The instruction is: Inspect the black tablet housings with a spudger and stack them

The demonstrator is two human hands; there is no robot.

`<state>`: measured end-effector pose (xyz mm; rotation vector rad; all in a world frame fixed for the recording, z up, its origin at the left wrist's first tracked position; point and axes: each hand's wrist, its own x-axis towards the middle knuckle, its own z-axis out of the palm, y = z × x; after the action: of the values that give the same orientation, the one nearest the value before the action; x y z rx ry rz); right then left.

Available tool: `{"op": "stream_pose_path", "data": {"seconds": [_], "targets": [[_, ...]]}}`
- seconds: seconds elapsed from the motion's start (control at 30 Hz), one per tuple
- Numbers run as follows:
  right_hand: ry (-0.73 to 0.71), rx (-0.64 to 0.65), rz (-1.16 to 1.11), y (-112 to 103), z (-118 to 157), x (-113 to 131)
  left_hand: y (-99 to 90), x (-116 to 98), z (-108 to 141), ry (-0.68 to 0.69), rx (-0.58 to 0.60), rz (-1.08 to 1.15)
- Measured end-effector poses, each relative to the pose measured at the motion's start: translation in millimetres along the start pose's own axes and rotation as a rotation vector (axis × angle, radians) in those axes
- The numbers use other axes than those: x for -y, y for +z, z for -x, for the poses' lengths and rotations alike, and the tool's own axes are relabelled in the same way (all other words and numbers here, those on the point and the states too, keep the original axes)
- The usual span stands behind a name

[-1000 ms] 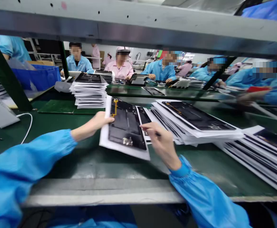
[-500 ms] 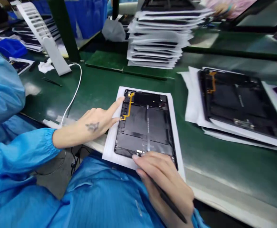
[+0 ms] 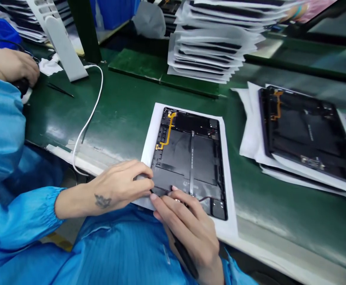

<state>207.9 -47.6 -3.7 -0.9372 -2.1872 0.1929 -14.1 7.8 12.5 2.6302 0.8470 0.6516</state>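
Note:
An opened tablet lies on a white sheet in front of me. Its black battery and an orange flex cable show. My left hand is at the tablet's near left corner, thumb and fingers pinched together; what sits between them is hidden. Close beside it, my right hand bends over the tablet's near edge with its fingertips on or just above it. A slim black tool rests in that hand, its handle pointing back toward me and its tip covered by the fingers.
To the right, another opened tablet lies on white sheets. A tall stack of sheets stands behind. At left are a white stand with a cable, black tweezers and a co-worker's hand.
My left hand has come from the tablet's upper left edge down to its near left corner, its fingers now pinched. The right hand has shifted left. A co-worker's hand has appeared at left.

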Motion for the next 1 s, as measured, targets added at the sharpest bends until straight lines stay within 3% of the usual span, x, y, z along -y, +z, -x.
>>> {"op": "stream_pose_path", "data": {"seconds": [0.13, 0.23, 0.4, 0.5, 0.73, 1.0], "targets": [[0.042, -0.090, -0.082, -3.4, 4.6, -1.0, 0.4, -4.0, -5.2, -0.066, -0.029, 0.116], [0.085, -0.166, -0.098, -7.7, 5.1, -3.6, 0.4, -10.4, -10.7, -0.216, -0.070, 0.197], [0.083, -0.100, 0.123, -3.9, -12.5, -3.9, 3.7, -24.4, -17.1, -0.408, -0.141, 0.295], [0.083, -0.082, 0.147, 0.5, -22.1, -2.5, 5.7, -29.8, -16.5, -0.421, -0.197, 0.315], [0.233, -0.040, -0.191, 0.2, -25.3, -7.9, 9.0, -28.9, -7.1, -0.297, -0.450, 0.117], [0.216, -0.008, -0.171, 1.7, -26.4, -9.9, 11.2, -27.9, -7.4, -0.276, -0.452, 0.144]]}}
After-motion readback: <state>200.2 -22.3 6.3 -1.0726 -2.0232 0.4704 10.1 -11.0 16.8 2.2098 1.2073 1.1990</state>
